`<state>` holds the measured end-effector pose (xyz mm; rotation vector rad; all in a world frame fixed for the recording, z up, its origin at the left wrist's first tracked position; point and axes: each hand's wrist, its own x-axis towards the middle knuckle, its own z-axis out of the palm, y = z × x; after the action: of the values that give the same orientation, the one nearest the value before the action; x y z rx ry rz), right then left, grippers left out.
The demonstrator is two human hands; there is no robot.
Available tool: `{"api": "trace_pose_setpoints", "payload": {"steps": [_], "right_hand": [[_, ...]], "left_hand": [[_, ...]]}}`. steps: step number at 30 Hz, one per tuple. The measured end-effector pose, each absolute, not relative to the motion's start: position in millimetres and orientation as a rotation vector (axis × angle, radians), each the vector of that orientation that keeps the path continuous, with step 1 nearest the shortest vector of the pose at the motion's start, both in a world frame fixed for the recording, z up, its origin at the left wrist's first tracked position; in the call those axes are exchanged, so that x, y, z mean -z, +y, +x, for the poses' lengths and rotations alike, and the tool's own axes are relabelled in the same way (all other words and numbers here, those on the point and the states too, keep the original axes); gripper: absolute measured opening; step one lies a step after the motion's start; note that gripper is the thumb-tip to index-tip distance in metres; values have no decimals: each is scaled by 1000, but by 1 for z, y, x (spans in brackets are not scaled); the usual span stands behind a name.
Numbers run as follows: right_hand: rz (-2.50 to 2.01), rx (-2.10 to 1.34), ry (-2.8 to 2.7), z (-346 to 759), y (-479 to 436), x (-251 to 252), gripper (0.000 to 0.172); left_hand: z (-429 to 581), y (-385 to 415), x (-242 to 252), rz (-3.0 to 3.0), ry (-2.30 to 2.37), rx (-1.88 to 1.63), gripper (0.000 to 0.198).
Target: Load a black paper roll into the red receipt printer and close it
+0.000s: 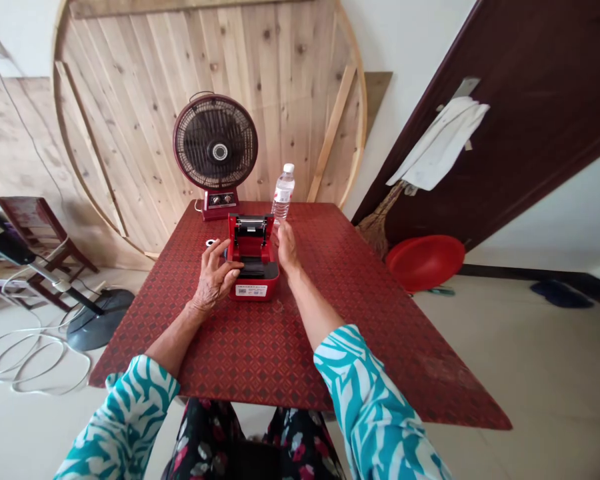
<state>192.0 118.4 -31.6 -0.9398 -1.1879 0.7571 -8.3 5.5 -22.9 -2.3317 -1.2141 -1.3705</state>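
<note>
A small red receipt printer (253, 267) stands on the red patterned table (330, 320) with its lid raised. My left hand (214, 277) rests against the printer's left side, fingers spread and touching its casing. My right hand (286, 248) lies along the printer's right side, fingers extended near the open lid. A small paper roll (211, 243) lies on the table just left of the printer. Neither hand clearly grips anything.
A red table fan (216, 155) and a clear water bottle (283, 193) stand behind the printer. A round wooden tabletop (130, 100) leans on the wall. A red basin (425, 261), a broom and a dark door are at right; a chair and cables at left.
</note>
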Motion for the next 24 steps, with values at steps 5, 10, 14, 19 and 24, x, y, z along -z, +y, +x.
{"api": "trace_pose_setpoints", "payload": {"steps": [5,10,14,19,24], "right_hand": [[-976,-928,-1075,193,120,7,52],[-936,-698,-1192,200,79,26,53],[-947,-551,-1248,199,54,43,54],[-921,-456,-1283,197,50,53,50],[-910,-425,-1324,199,51,58,49]], "left_hand": [[-8,4,24,-2280,-1133,1368,34],[-8,4,23,-2234,-1118,1355,30],[-12,6,25,-2210,-1187,1414,40],[-17,8,30,-2309,-1308,1361,61],[-15,8,30,-2323,-1315,1428,63]]}}
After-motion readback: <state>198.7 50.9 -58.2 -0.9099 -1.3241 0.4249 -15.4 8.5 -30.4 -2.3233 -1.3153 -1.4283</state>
